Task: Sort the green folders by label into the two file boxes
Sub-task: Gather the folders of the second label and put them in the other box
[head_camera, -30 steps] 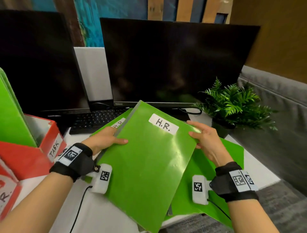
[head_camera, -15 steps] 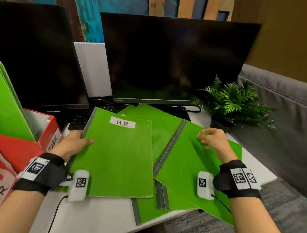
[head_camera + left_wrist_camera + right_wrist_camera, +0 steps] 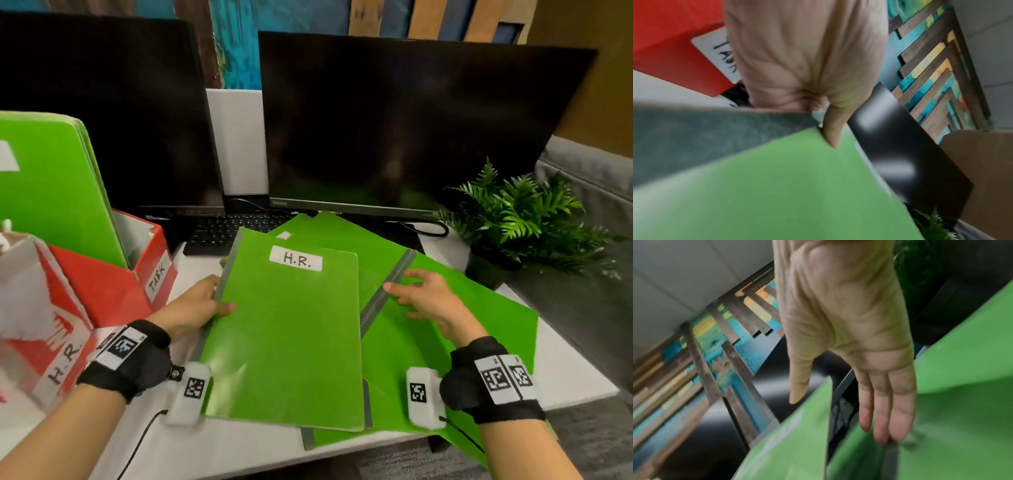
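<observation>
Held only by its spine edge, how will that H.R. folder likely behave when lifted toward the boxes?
The H.R. folder looks thin, so probably light and flexing under the left hand's one-edge grip. Its glossy cover may slide on the folders beneath.

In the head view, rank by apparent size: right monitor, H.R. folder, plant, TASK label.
1. Right monitor
2. H.R. folder, though it is nearer the camera
3. Plant
4. TASK label

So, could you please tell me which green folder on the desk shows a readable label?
The top folder gripped by the left hand reads H.R.; the others' labels are hidden.
</observation>
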A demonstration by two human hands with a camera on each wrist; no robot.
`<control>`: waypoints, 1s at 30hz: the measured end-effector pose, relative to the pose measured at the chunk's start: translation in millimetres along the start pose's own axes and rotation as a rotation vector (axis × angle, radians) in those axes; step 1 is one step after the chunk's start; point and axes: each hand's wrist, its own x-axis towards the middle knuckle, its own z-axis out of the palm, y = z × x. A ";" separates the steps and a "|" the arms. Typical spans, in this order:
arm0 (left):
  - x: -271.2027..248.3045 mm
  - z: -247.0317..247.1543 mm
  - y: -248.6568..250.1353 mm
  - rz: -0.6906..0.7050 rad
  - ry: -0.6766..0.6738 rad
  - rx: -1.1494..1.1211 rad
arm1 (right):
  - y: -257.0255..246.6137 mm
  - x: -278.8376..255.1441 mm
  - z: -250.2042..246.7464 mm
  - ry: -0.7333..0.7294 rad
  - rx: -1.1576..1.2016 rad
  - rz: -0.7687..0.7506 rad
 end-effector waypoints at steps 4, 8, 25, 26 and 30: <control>-18.7 4.4 23.1 0.241 -0.059 -0.165 | -15.4 -12.4 16.1 -0.203 0.182 0.036; -25.3 10.7 50.2 0.451 0.013 -0.210 | -29.0 -21.1 16.2 -0.264 0.387 -0.121; -16.9 122.8 47.4 0.560 -0.261 0.965 | -49.9 -47.4 -68.8 0.583 0.784 -0.716; -18.0 131.8 50.1 0.590 -0.290 1.015 | -48.0 -45.8 -70.3 0.603 0.796 -0.718; -17.7 155.6 59.8 0.603 -0.444 1.205 | -42.0 -39.4 -76.2 0.612 0.826 -0.755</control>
